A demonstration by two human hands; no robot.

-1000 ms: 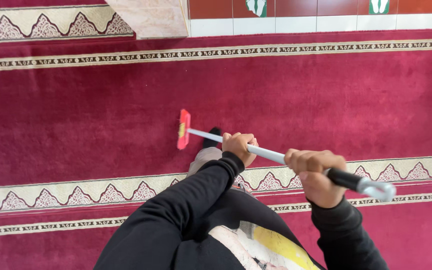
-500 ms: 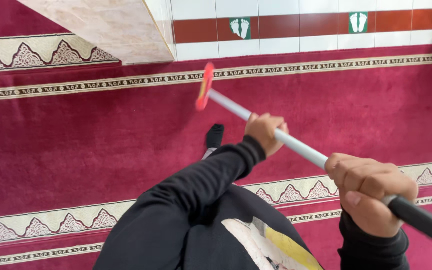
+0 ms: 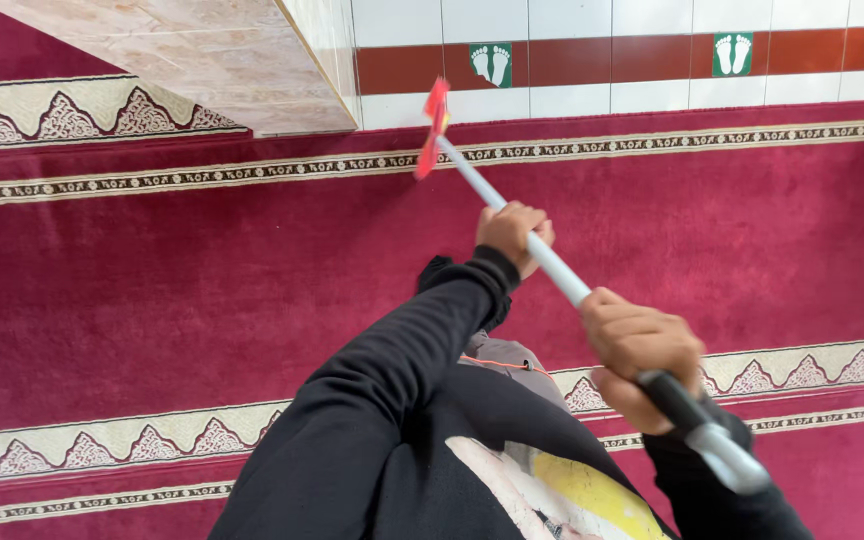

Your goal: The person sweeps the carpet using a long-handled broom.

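Note:
I hold a long broom with a white pole [image 3: 552, 265] and a black grip at its near end. My left hand [image 3: 510, 232] is closed around the pole further down, and my right hand [image 3: 637, 350] grips it near the black handle. The red broom head [image 3: 432, 128] rests far out on the red carpet [image 3: 202, 270], close to the tiled wall. My black sleeves and dark top fill the lower middle of the view. One dark-socked foot [image 3: 437, 270] shows beneath my left arm.
A marble-faced pillar base [image 3: 202, 60] stands at the upper left. A white and red tiled wall [image 3: 632, 60] with green footprint signs runs along the top. Cream patterned bands [image 3: 112, 440] cross the carpet.
The broom head has swept away from me across the carpet toward the tiled wall. Both arms have stretched forward and my view has shifted up toward the wall.

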